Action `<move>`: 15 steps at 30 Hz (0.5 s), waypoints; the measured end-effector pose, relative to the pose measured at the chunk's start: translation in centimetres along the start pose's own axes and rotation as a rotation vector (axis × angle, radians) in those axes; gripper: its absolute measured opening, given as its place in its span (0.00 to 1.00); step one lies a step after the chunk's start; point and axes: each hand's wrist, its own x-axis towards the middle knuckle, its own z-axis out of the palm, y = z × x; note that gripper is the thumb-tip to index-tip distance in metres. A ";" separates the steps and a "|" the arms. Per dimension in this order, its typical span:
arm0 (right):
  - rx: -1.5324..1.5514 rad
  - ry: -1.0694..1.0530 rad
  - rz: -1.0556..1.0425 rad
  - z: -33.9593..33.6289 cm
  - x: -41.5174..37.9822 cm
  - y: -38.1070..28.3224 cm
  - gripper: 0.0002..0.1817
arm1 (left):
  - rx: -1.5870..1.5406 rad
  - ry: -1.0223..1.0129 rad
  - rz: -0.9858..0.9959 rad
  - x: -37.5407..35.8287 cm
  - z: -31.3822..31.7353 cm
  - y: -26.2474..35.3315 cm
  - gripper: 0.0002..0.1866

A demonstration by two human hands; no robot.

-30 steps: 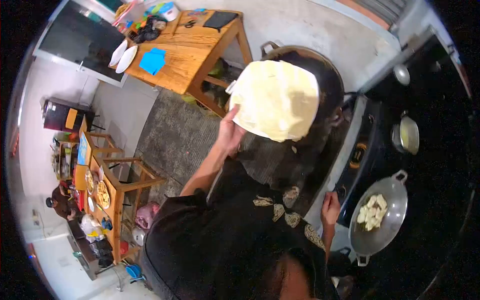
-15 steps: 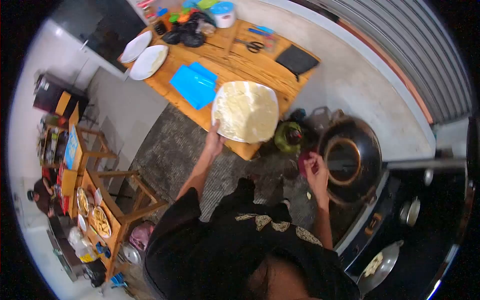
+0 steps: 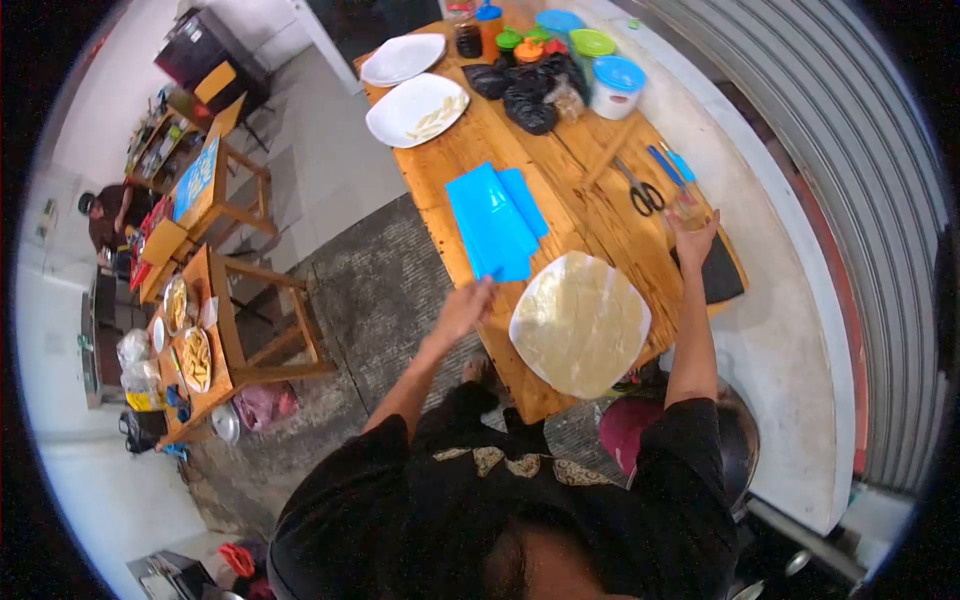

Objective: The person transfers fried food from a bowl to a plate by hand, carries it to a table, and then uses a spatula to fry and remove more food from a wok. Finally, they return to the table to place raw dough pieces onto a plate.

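Observation:
My left hand [image 3: 465,310] is at the table's front edge with its fingers curled together. Its fingertips come up to the lower corner of a folded blue plastic sheet [image 3: 490,215]; I see nothing held in them. At the far edge, my right hand [image 3: 693,240] has its fingers around a small clear cup [image 3: 687,208], beside a black flat pad [image 3: 722,268]. Between my hands, a white squarish plate [image 3: 517,325] lies near the table's corner, almost covered by a pale, flat, shiny layer [image 3: 582,325]. Black-handled scissors [image 3: 645,197] lie beside the right hand.
On the wooden table [image 3: 440,190] are two white plates [image 3: 415,105], black plastic bags [image 3: 530,100], a blue-lidded tub [image 3: 618,85] and blue pens [image 3: 670,165]. A wok [image 3: 740,445] and a maroon container [image 3: 628,430] stand below right. A person [image 3: 105,215] is far left.
My left hand has let go of the white plate, which now rests on the table, and moved to the blue sheet. My right hand has gone from beside the wok to the clear cup.

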 end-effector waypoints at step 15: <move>0.495 -0.185 -0.073 21.2 -2.0 -20.3 0.25 | -0.630 0.147 -0.042 31.3 -32.6 -8.2 0.21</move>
